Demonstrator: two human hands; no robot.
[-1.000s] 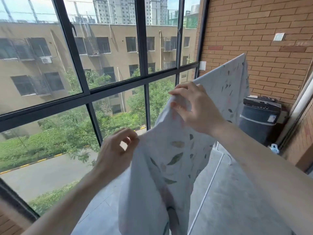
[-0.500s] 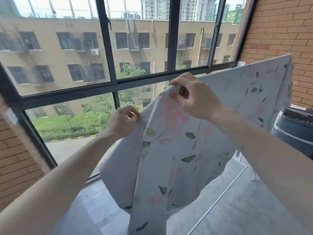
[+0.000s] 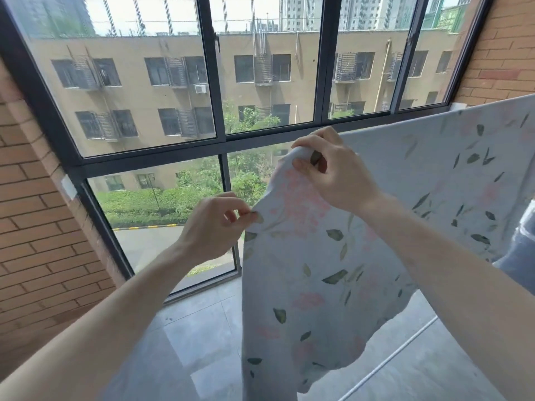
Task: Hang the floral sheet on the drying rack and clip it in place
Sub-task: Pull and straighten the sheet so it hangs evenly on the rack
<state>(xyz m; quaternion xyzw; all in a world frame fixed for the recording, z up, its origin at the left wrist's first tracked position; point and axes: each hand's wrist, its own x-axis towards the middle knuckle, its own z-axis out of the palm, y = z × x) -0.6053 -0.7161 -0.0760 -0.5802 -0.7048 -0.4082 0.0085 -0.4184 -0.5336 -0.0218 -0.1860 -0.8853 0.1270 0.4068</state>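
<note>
The floral sheet [image 3: 333, 256], pale grey-blue with pink flowers and green leaves, hangs in front of me, its top edge running up to the right. My left hand [image 3: 214, 227] pinches the sheet's left edge between thumb and fingers. My right hand [image 3: 333, 172] grips the upper edge higher up and bunches the cloth. The lower part of the sheet drops past the bottom of the frame. A thin white rod [image 3: 390, 363] of the drying rack slants low on the right, below the sheet.
A tall black-framed window [image 3: 220, 146] fills the wall ahead, above a grey tiled floor [image 3: 197, 328]. Brick walls stand at the left [image 3: 37, 227] and upper right [image 3: 503, 53]. A dark rounded appliance [image 3: 521, 250] shows partly behind the sheet at the right edge.
The view has swung left, so the left brick wall shows. Both hands keep their grip; the sheet's left edge now hangs straighter under my left hand.
</note>
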